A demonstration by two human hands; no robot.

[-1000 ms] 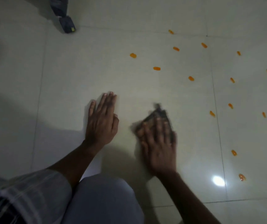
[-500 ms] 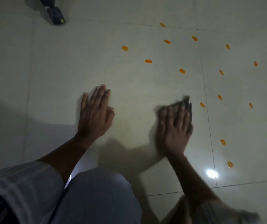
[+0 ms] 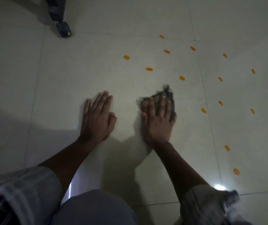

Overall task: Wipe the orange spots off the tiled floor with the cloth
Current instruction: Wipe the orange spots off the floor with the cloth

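My right hand [image 3: 158, 118] lies flat on a dark cloth [image 3: 168, 95], pressing it onto the pale tiled floor [image 3: 81, 65]; only the cloth's far edge and right side show past my fingers. My left hand [image 3: 97, 116] rests palm down on the floor to the left of it, fingers together, holding nothing. Several orange spots dot the tiles beyond and to the right of the cloth. The nearest are one [image 3: 182, 78] just past the cloth and one [image 3: 204, 110] to its right.
A dark furniture leg with a foot [image 3: 63, 30] stands at the far left. My knee in grey fabric [image 3: 94, 208] fills the bottom middle. A bright light reflection [image 3: 218, 187] glares on the tile at the lower right.
My right hand swept the cloth out to the right, close to a spot by the grout line, and has come back left. My left hand has stayed planted.
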